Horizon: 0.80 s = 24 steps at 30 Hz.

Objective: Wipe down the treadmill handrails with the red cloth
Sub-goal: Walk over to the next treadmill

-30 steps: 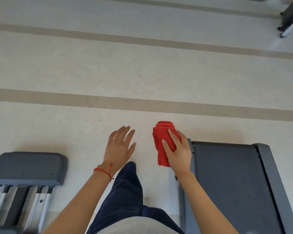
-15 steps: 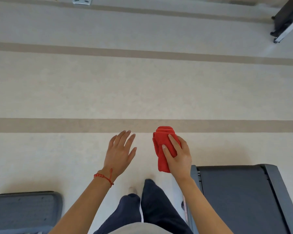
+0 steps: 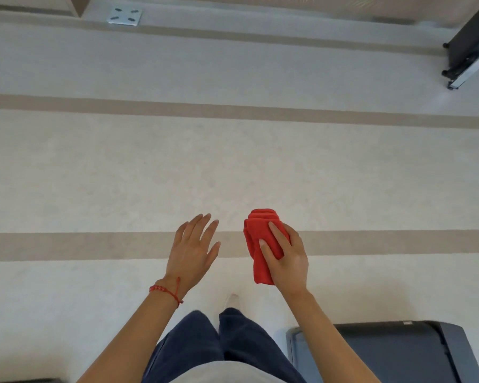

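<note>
- The right hand (image 3: 286, 261) grips the folded red cloth (image 3: 260, 244), thumb and forefinger laid along its top face, the other fingers curled under it.
- The cloth is held in the air above the floor (image 3: 122, 175), just right of centre, its layered folded end pointing away from the person.
- The left hand (image 3: 192, 251) hangs flat beside it, palm down, fingers straight and slightly spread, holding nothing and touching nothing; a small gap separates it from the cloth.
- One red bead bracelet (image 3: 166, 291) circles the left wrist.
- Count: two hands, one cloth, one bracelet.
- A treadmill (image 3: 393, 352) deck end shows at the lower right, below and apart from the cloth; its handrails are out of view.
- Dark blue trousers (image 3: 205, 341) and one pale shoe tip (image 3: 232, 299) show below the hands.
- The floor is pale with tan stripes running across.
- Far off: a metal plate (image 3: 124, 15) at the top left and a dark machine base (image 3: 470, 51) at the top right.
</note>
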Tool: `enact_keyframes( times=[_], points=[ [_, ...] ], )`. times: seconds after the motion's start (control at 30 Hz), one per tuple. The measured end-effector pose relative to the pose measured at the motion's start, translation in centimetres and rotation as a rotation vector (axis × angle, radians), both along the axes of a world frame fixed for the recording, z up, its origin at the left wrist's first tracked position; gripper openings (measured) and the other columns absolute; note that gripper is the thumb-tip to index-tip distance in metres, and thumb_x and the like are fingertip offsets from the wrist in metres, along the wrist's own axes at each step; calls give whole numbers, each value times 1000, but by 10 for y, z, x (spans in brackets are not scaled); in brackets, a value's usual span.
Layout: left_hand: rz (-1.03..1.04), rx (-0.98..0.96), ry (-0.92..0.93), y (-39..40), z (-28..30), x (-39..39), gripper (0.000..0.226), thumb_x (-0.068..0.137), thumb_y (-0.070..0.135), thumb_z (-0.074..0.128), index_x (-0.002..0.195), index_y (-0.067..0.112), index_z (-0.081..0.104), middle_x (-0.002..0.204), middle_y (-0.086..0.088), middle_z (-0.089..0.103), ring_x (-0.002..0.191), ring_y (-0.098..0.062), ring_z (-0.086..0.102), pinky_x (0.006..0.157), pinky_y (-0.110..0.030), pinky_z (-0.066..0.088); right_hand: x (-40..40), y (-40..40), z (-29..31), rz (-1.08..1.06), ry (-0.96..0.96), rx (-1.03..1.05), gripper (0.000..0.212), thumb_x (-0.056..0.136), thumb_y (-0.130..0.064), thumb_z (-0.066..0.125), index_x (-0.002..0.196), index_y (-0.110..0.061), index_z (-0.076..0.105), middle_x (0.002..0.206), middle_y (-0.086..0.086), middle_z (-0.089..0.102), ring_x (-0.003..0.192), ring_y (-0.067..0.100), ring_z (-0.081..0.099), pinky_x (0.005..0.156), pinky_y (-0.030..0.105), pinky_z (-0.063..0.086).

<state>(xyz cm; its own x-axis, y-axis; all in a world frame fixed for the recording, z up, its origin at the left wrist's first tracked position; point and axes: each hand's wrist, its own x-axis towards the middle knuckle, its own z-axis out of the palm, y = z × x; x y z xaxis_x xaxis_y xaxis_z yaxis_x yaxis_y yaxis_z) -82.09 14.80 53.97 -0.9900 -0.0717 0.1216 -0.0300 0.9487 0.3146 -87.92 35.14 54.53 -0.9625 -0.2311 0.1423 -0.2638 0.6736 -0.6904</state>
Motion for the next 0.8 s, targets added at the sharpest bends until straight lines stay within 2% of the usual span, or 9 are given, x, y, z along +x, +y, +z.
enact_keyframes(
  times=[0.27,0.37,0.47,0.53,0.67,0.8],
  points=[
    [-80,-10,-35,-17,4,-101,56,101,42,14,122,8,52,123,-16,59,114,-31,52,91,-48,46,-85,-20,5,-108,-4,-29,47,84,-48,46,123,-24,56,127,6,54,108,22,55,83,29,45],
    [-138,-6,-37,-29,1,-140,60,101,42,13,120,6,57,123,-16,59,114,-31,52,91,-46,47,-114,-31,2,-168,3,-24,48,83,-49,46,123,-24,56,127,6,54,107,22,56,82,28,44],
    [-226,1,-23,-46,0,-184,56,101,42,13,121,8,53,124,-15,59,116,-28,47,93,-43,45,-142,-46,0,-253,-7,-28,48,83,-50,46,123,-24,56,127,6,54,108,23,56,81,28,45],
    [-275,-6,-32,-58,2,-212,55,101,42,12,122,9,51,123,-15,59,114,-30,53,93,-43,46,-159,-56,0,-305,-9,-40,49,83,-50,46,122,-23,57,126,6,55,107,24,56,81,29,46],
    [-365,-44,-55,-76,8,-265,64,101,42,11,117,5,61,121,-16,60,110,-32,57,90,-46,48,-189,-72,0,-404,-10,-53,47,84,-47,49,122,-22,57,125,7,56,105,24,57,80,28,46],
    [-467,-68,-57,-77,9,-301,65,100,42,11,116,5,62,121,-15,60,110,-32,57,90,-46,47,-204,-77,2,-539,-31,-96,44,84,-44,52,123,-25,56,126,5,54,107,21,56,81,27,45]
  ],
)
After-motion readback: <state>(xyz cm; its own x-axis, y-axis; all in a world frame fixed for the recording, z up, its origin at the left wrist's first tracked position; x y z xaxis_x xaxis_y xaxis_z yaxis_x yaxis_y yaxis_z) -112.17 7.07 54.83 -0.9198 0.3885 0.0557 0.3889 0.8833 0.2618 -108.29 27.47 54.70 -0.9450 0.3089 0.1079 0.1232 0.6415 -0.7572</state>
